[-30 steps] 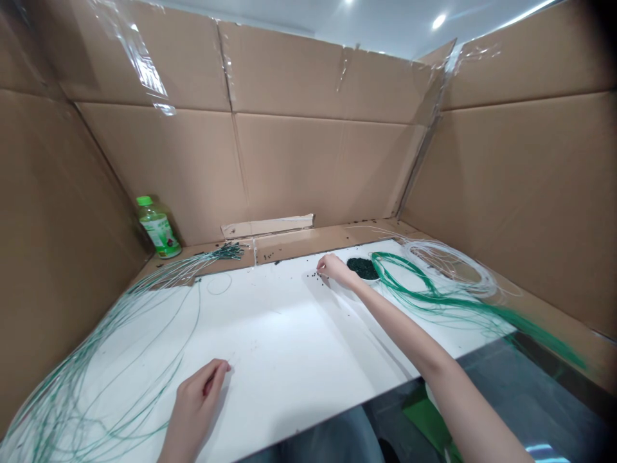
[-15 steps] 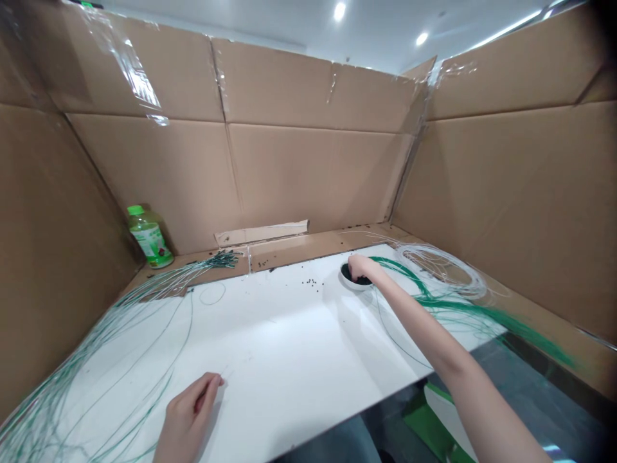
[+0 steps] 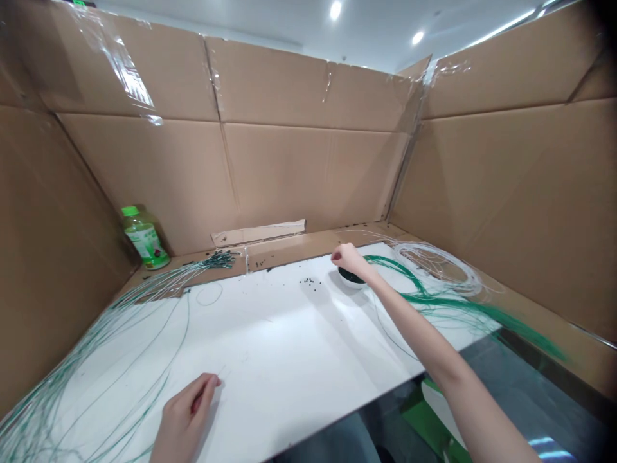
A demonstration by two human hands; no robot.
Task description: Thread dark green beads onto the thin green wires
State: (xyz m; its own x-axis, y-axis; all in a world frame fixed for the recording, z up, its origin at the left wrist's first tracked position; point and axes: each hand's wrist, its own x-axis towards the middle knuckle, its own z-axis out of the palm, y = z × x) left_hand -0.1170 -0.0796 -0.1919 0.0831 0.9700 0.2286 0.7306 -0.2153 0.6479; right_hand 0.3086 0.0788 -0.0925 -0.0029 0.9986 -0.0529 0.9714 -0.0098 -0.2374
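Observation:
My right hand [image 3: 350,259] hovers just above a small white bowl [image 3: 357,286] of dark little pieces, its fingers pinched together at the bowl's left rim. Whatever lies between those fingertips is too small to make out. Low on the left, my left hand [image 3: 182,415] rests by the white tabletop [image 3: 270,360] with thumb and forefinger pressed together. A faint thin line seems to show by its fingertips, but I cannot tell what it is. Several loose dark beads [image 3: 310,281] lie scattered left of the bowl.
Long green and white strands [image 3: 110,318] run along the left side, bunched at dark ends. Right of the bowl lie a green strand bundle [image 3: 434,299] and a coil of clear line [image 3: 446,263]. A green-capped bottle [image 3: 146,241] stands in the corner; cardboard walls [image 3: 308,173] surround the table.
My right hand has risen out of the bowl and moved slightly left, its pinched fingers now showing. The left hand keeps its pose. The whole view has shifted slightly.

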